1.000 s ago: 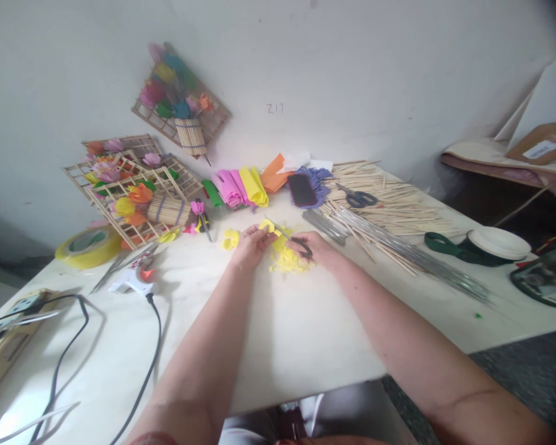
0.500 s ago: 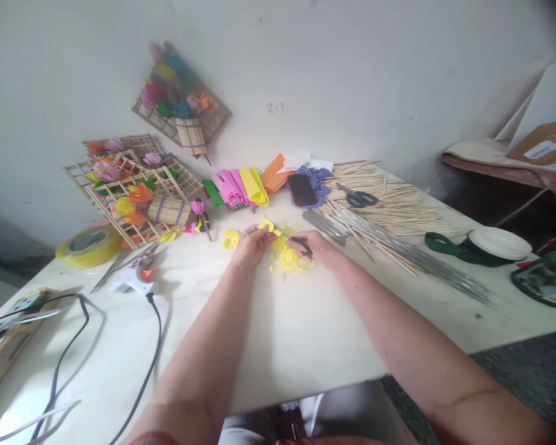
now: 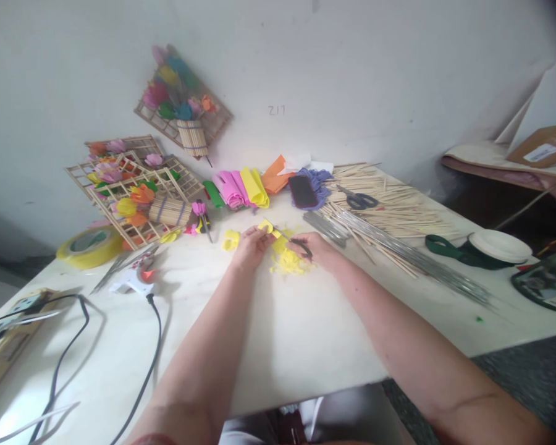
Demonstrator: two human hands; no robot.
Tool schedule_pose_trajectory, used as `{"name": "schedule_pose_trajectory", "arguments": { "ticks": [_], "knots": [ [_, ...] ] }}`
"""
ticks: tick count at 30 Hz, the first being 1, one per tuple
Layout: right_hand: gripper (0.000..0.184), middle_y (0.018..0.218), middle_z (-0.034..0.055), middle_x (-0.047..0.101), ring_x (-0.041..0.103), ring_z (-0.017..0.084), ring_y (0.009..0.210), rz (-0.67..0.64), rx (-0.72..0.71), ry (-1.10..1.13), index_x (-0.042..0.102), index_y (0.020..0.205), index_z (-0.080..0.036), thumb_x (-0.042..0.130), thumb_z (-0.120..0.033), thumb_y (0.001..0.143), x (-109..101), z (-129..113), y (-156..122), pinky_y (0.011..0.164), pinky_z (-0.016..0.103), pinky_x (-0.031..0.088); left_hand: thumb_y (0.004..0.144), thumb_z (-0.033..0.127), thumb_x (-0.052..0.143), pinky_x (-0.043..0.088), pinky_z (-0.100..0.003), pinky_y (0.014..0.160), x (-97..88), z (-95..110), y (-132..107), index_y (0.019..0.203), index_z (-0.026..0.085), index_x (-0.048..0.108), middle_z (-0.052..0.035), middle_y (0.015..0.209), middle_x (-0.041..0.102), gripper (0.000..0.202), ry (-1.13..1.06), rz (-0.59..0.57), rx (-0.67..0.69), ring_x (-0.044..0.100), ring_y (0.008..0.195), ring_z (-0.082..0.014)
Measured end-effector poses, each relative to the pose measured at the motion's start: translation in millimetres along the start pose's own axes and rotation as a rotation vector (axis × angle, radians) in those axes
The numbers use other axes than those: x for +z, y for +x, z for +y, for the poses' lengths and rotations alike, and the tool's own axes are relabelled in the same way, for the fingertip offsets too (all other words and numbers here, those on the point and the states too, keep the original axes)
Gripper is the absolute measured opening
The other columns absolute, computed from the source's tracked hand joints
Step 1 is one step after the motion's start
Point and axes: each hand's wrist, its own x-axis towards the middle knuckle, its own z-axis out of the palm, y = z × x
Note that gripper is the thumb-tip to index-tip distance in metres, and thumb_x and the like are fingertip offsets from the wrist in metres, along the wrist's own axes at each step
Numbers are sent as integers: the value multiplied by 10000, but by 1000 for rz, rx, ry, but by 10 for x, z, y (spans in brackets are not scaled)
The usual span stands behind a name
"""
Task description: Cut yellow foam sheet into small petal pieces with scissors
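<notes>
My left hand [image 3: 254,245] pinches a small piece of yellow crepe paper [image 3: 265,226] above the white table. In my right hand [image 3: 315,248] is a pair of scissors [image 3: 301,245] with dark handles, its fingers closed round them. The blades point left and meet the yellow paper near my left fingertips. Beneath the scissors lies a loose pile of yellow paper scraps [image 3: 289,262]. Just left of my left hand rest some cut yellow pieces [image 3: 230,240].
Rolls of pink crepe paper [image 3: 231,188], a phone [image 3: 303,191], bamboo sticks [image 3: 398,204] and metal wires [image 3: 412,262] lie behind and right. Leftward are flower-decorated stick frames [image 3: 134,191], yellow tape [image 3: 90,246], a white glue gun [image 3: 134,281] and a power strip [image 3: 16,334].
Both hands stay almost in place, with the scissors still at the yellow paper. The whole view has shifted very slightly.
</notes>
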Motion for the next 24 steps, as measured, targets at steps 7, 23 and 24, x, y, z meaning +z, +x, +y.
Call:
{"name": "schedule_pose_trajectory", "arguments": {
  "ticks": [7,23,24],
  "knots": [
    [288,404,-77,400,291,34,315,-7,13,38,525,581,-156,736,-351,597,1,26,22,301,189,225,624,155,719,522,-287,700,8,0,2,598,122,550,-41,643,638,175,4,18,8,583,583,-102],
    [333,415,-73,425,328,34,322,-27,-23,22,489,564,-161,721,-394,618,-16,33,-18,297,177,258,641,186,720,516,-267,653,1,-2,-3,623,119,553,-56,679,651,181,47,-10,0,622,626,-127],
    [328,413,-74,427,330,32,317,-25,-19,25,491,566,-160,721,-387,618,-20,41,-11,298,175,259,644,185,718,516,-263,644,5,0,-7,623,120,554,-59,680,654,177,54,-15,-3,625,629,-130]
  ]
}}
